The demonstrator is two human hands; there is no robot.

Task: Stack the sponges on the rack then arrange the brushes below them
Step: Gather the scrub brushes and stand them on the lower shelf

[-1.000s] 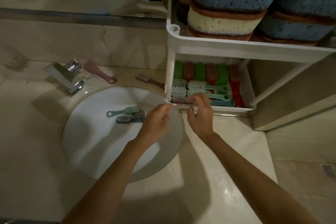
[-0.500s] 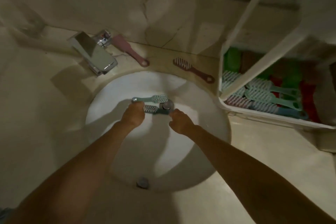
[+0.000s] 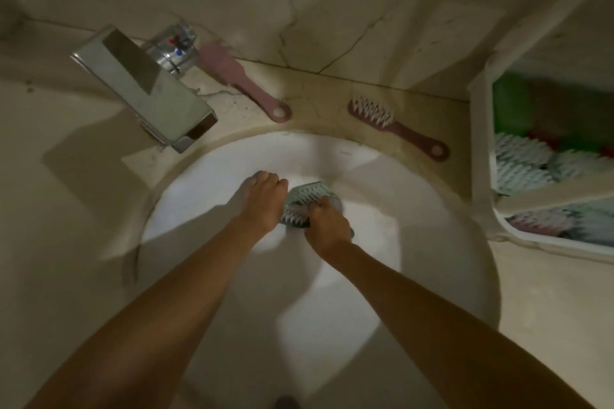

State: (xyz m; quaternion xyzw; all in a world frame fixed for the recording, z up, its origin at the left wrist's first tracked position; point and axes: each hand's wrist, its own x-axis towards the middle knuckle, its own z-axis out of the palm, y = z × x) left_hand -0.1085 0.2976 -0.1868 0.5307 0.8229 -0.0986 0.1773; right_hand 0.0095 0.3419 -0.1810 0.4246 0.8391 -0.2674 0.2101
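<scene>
Down in the white round sink basin (image 3: pixel 206 226), two teal plastic bristle brushes (image 3: pixel 307 201) lie together, the left hand (image 3: pixel 262 199) and right hand (image 3: pixel 327 227) each closed on one; tangled bristles could drag a brush loose, short of the white plastic rack (image 3: pixel 481 156) at right.

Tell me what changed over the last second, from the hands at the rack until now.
Both hands left the rack and dropped into the sink. The left hand closed on the green brush, the right hand on the dark brush beside it. The two pink brushes by the faucet stayed put, as did the brushes in the rack.
</scene>
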